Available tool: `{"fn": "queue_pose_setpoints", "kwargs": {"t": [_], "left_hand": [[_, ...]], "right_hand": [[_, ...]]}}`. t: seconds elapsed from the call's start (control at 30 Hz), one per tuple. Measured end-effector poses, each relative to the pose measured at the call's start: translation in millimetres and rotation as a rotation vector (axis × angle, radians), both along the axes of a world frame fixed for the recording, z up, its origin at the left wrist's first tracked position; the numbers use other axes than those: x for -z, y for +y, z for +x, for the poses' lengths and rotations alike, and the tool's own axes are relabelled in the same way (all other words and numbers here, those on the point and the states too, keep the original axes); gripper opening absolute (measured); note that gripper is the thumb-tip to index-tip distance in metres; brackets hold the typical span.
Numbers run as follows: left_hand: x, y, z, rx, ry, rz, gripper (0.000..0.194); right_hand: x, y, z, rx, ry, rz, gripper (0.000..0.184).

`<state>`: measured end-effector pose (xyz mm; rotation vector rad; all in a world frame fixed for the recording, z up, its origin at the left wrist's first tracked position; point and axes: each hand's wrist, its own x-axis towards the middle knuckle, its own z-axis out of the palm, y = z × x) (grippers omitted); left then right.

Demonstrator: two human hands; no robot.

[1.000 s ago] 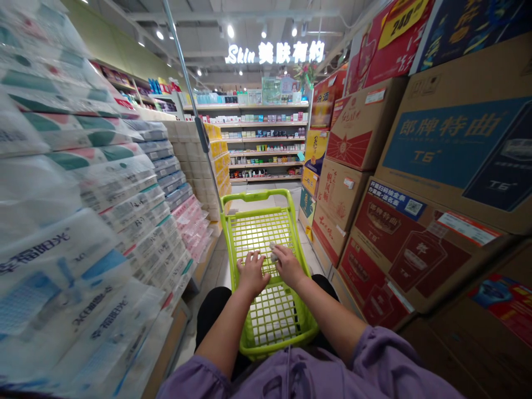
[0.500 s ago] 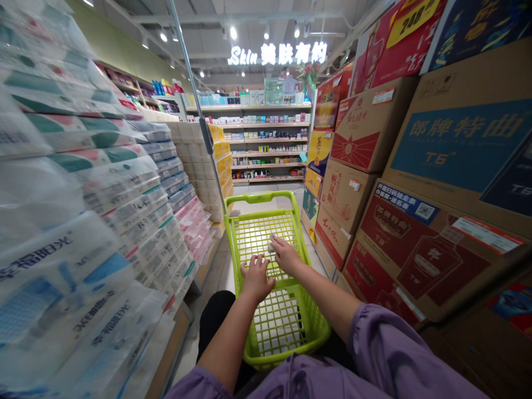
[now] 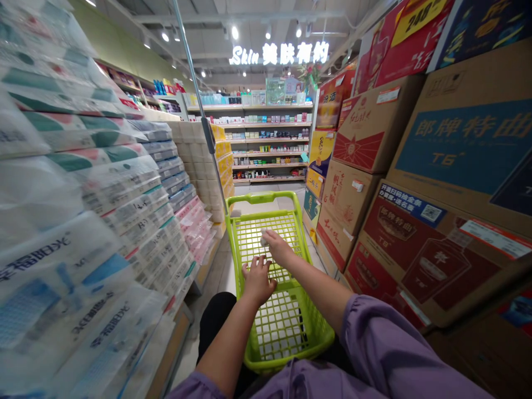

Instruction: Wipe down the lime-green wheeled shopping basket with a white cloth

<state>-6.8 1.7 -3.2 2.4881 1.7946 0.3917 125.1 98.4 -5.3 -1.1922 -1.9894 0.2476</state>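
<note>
A lime-green plastic shopping basket with a grid surface lies in front of my knees. My right hand is over its far part, with the fingers closed on a small greyish-white wad. The wad looks like crumpled tissue or cloth and is against or just above the grid; contact is not clear. Nearer to me, my left hand rests at the middle of the grid, palm down, its fingers spread and holding nothing. At the far end stands the basket's green looped handle.
Plastic-wrapped tissue packs are stacked high close on the left. Cardboard cartons form a wall on the right. A thin metal pole rises beside the basket's far left corner. Shelves of small goods stand across the aisle's end.
My right hand has moved left across the grid with the wad, ending above my left hand's fingertips. My left hand has barely shifted. The view has turned very slightly.
</note>
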Motion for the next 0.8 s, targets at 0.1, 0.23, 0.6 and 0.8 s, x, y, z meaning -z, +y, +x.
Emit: {"fn": "queue_pose_setpoints", "kwargs": {"t": [0.1,0.23,0.6,0.8], "left_hand": [[0.8,-0.4,-0.5,-0.001,-0.002,0.001,0.054],[3.2,0.6,-1.3,-0.003,0.003,-0.009,0.055],[1.5,-0.7,0.7,-0.003,-0.033,0.009,0.052],[0.8,-1.3,2.1,0.001,-0.028,0.020,0.052]], "right_hand": [[0.0,2.4,5.5,0.156,0.036,-0.042,0.052],[-4.3,-4.3,14.8,0.098,-0.075,-0.179,0.061],[-23.4,-36.7,51.8,0.095,-0.326,-0.535,0.108],[-9.6,-41.6,52.2,0.095,-0.303,-0.434,0.105]]}}
